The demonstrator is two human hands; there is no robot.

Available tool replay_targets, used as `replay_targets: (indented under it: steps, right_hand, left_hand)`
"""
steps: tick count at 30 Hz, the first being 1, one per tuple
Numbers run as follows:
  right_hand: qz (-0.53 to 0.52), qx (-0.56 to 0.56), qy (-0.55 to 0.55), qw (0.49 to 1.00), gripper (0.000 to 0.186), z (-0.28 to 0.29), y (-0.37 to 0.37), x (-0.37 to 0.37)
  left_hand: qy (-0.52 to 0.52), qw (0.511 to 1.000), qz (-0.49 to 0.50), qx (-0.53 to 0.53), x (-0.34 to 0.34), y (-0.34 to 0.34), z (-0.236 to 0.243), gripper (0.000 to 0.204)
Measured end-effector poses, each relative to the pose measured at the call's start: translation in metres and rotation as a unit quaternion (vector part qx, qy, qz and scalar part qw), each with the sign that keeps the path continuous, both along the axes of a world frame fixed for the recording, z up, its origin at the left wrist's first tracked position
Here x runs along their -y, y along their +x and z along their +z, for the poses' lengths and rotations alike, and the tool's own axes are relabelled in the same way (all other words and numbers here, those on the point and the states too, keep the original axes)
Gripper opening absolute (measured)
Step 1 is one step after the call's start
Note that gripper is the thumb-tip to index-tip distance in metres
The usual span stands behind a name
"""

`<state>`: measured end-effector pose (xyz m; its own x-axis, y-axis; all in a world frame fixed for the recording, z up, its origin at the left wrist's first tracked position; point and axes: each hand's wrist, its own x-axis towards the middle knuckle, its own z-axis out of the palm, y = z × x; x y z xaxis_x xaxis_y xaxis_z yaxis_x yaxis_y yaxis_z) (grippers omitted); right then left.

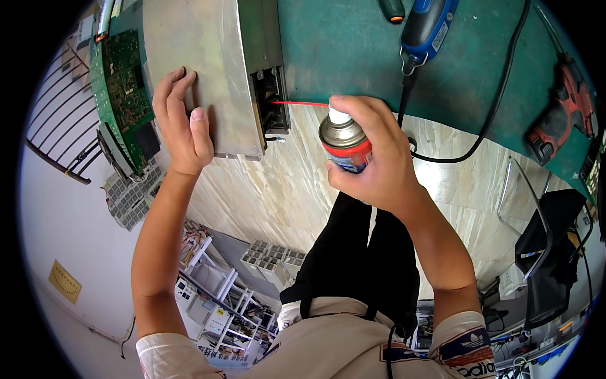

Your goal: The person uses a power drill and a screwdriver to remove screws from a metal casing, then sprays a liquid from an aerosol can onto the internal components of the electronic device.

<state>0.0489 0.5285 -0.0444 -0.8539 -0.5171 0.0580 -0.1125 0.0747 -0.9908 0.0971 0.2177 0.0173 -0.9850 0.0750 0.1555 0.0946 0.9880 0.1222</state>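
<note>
My right hand (385, 151) is wrapped round a spray can (341, 136) with a red and blue body and a metal shoulder. Its index finger rests on the white nozzle. From the nozzle a thin red straw (302, 103) runs left, its tip at the dark open end of a metal housing (218, 50). My left hand (183, 123) lies on top of this housing near its front edge, fingers apart and holding nothing. Metal parts and a connector show in the opening (271, 101); deeper inside is too dark to make out.
The housing stands on a green-topped workbench (341, 50). A blue corded tool (429, 31), its black cable (505, 95), a screwdriver handle (392, 9) and a red-black power drill (562, 114) lie there. Left are green circuit boards (123, 69); a black chair (546, 252) stands lower right.
</note>
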Motion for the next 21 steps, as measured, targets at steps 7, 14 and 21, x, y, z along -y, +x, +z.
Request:
replay_targets:
  steps: [7, 14, 21]
  right_hand:
    - [0.010, 0.002, 0.035, 0.999, 0.076, 0.0031, -0.0029, -0.0017]
    - [0.016, -0.002, 0.045, 0.999, 0.075, 0.0018, -0.0024, -0.0007]
    - [0.014, -0.004, 0.040, 0.999, 0.074, 0.0019, -0.0035, -0.0008]
  left_hand:
    - [0.005, 1.000, 0.001, 0.000, 0.0003, -0.0008, -0.0001, 0.052]
    - [0.006, 1.000, 0.004, -0.001, 0.0009, -0.0003, -0.0013, 0.052]
    - [0.007, 1.000, 0.005, 0.003, 0.0009, -0.0004, -0.0008, 0.052]
